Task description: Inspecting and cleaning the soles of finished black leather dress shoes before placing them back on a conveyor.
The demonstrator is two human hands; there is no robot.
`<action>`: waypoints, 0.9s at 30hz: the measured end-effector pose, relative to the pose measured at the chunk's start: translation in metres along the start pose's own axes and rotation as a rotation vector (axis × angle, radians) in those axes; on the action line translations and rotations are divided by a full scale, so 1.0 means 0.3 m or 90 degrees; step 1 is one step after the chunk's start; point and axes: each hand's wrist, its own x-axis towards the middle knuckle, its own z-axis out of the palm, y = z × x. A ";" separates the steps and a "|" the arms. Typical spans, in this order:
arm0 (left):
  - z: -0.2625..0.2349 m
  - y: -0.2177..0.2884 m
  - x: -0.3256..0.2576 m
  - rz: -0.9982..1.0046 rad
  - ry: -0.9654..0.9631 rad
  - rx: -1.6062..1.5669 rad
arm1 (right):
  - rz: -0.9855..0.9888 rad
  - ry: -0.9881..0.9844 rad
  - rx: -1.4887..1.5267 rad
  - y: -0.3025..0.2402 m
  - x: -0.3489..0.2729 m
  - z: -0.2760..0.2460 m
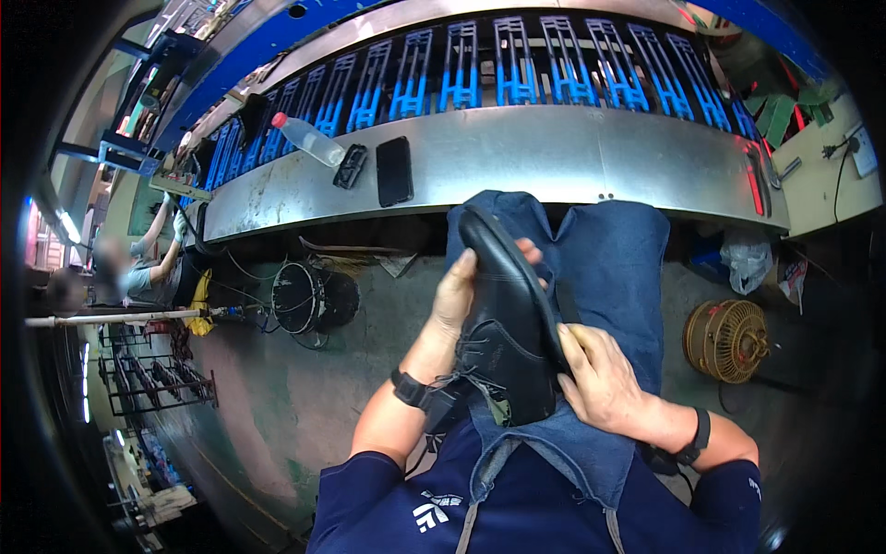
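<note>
A black lace-up shoe [506, 355] lies tilted on its side above my lap, toe pointing away from me and sole edge facing right. My left hand [459, 288] wraps round its front part, thumb on the upper and fingertips showing past the sole side. With my right hand [600, 374] I grip the sole edge near the heel, fingers pressed against it. Dark laces hang loose at the shoe's left side, near my left wrist. A blue denim apron [614, 268] covers my legs under the shoe.
Ahead runs a metal ledge [517, 148] beside a line of blue racks [517, 78]. On it lie a bottle [309, 138], a black phone [394, 172] and a small black object [350, 166]. A bucket [309, 297] stands left, a round fan [726, 341] right. Another person [138, 268] works far left.
</note>
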 end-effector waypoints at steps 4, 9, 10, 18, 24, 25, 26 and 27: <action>-0.078 -0.049 0.041 -0.124 0.152 -0.064 | 0.034 0.008 -0.063 0.015 -0.037 -0.006; -0.004 0.007 0.221 -0.092 0.263 0.034 | -0.266 0.086 -0.119 0.085 0.152 -0.015; 0.058 0.037 0.231 -0.084 0.294 0.068 | -0.358 0.119 -0.106 0.106 0.200 -0.026; 0.090 0.047 0.026 0.137 0.154 0.637 | -0.052 0.185 0.205 0.110 0.445 -0.197; 0.045 -0.116 0.131 0.266 0.139 0.630 | 0.300 -0.028 0.492 0.525 0.393 0.016; 0.035 -0.126 0.147 0.252 0.100 0.619 | 0.281 -0.028 0.470 0.552 0.390 0.014; 0.040 -0.121 0.146 0.234 0.065 0.612 | 0.264 -0.027 0.455 0.555 0.399 0.019; 0.062 -0.132 0.149 0.239 0.060 0.596 | 0.311 -0.058 0.373 0.540 0.427 -0.007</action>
